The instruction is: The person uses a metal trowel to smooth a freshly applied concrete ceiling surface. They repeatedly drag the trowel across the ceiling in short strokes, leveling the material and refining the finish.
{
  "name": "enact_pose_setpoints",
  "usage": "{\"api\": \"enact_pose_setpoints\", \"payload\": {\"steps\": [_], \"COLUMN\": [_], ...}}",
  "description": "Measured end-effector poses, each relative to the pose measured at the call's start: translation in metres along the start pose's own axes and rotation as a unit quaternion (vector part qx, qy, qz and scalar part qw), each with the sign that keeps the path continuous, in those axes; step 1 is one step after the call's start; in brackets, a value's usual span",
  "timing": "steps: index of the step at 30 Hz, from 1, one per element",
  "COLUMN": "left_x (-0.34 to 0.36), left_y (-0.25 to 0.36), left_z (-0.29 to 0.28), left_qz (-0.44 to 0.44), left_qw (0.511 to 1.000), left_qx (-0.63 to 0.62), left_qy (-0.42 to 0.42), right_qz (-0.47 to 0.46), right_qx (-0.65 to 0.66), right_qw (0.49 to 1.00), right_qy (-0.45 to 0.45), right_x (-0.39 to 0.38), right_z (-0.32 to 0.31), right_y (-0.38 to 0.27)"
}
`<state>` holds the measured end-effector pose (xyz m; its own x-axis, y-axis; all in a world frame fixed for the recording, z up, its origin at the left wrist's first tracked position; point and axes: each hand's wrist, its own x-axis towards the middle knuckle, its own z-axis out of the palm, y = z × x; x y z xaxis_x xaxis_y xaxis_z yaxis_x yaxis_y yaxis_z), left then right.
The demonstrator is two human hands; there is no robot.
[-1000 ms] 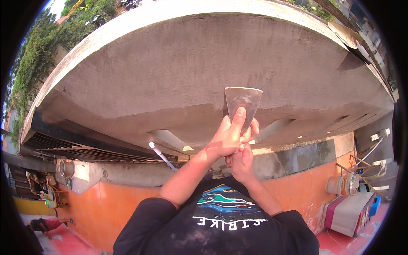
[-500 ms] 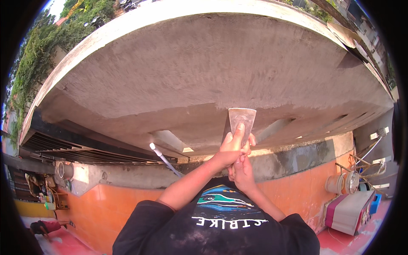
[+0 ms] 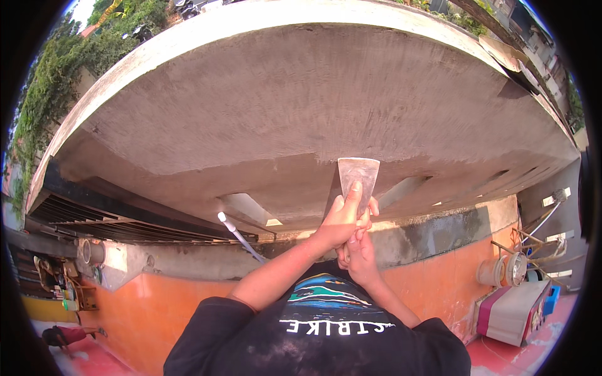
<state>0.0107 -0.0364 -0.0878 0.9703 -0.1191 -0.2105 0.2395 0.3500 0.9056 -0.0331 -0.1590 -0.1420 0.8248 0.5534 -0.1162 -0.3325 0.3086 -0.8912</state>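
A wide scraper (image 3: 362, 168) with a flared, worn metal blade stands upright in front of the grey plastered wall (image 3: 282, 94). Its top edge is at or close to the boundary between lighter plaster and a darker, damp-looking band. My left hand (image 3: 342, 220) is closed round the upper part of the scraper, the thumb pressed flat up the blade. Just below it, my right hand (image 3: 359, 255) is wrapped round the lower part, its fingers against the left hand. The handle is hidden inside my hands.
A white pipe (image 3: 237, 233) sticks up left of my arms. Dark metal bars (image 3: 94, 216) run along the left. Orange tiling (image 3: 188, 307) lies below the wall. At right are buckets (image 3: 514, 269) and a striped covered box (image 3: 511, 313); a person (image 3: 69, 335) is at lower left.
The view has shifted slightly. Both hands keep the same hold on the scraper, which stays at nearly the same spot by the wall.
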Motion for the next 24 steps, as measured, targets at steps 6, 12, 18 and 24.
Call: {"api": "enact_pose_setpoints", "payload": {"steps": [6,12,18,24], "left_x": [0.0,0.016,-0.006,-0.001], "left_y": [0.009,0.078,0.01,-0.025], "left_z": [0.0,0.012,-0.001,-0.021], "left_qz": [-0.035,0.16,0.049,0.026], "left_qw": [0.999,0.984,0.998,0.999], "left_qx": [-0.022,0.063,-0.044,-0.032], "left_qy": [-0.001,-0.041,0.001,0.023], "right_qz": [-0.034,-0.17,0.002,0.006], "right_qx": [-0.048,-0.065,-0.023,-0.035], "right_qw": [0.998,0.982,0.999,0.999], "right_qy": [0.006,-0.041,-0.049,-0.03], "right_x": [0.01,0.045,0.008,0.009], "right_z": [0.007,0.013,0.004,-0.004], "right_y": [-0.004,-0.056,-0.011,0.025]}}
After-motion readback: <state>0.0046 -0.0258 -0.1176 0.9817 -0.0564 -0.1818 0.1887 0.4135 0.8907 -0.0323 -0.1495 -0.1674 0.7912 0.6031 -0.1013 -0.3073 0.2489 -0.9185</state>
